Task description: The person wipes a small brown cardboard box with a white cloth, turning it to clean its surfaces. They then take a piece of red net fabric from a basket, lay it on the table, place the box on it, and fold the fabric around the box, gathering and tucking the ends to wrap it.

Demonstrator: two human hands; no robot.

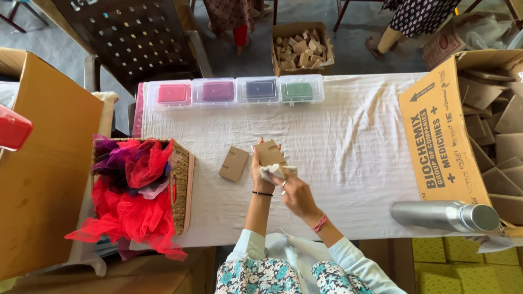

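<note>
My left hand (258,173) holds a small brown cardboard piece (269,152) upright over the white tablecloth (354,147). Right beside it, my right hand (294,193) pinches a small white cloth or pouch (275,172) against the lower edge of that cardboard. A second flat cardboard piece (233,163) lies on the cloth just left of my left hand.
A row of clear plastic boxes with pink (173,93), purple (217,91), dark blue (260,89) and green (297,90) contents lines the far edge. A wicker basket (184,179) of red and purple netting stands left. A big carton (444,136) of cardboard pieces and a steel bottle (444,215) sit right. People stand beyond the table.
</note>
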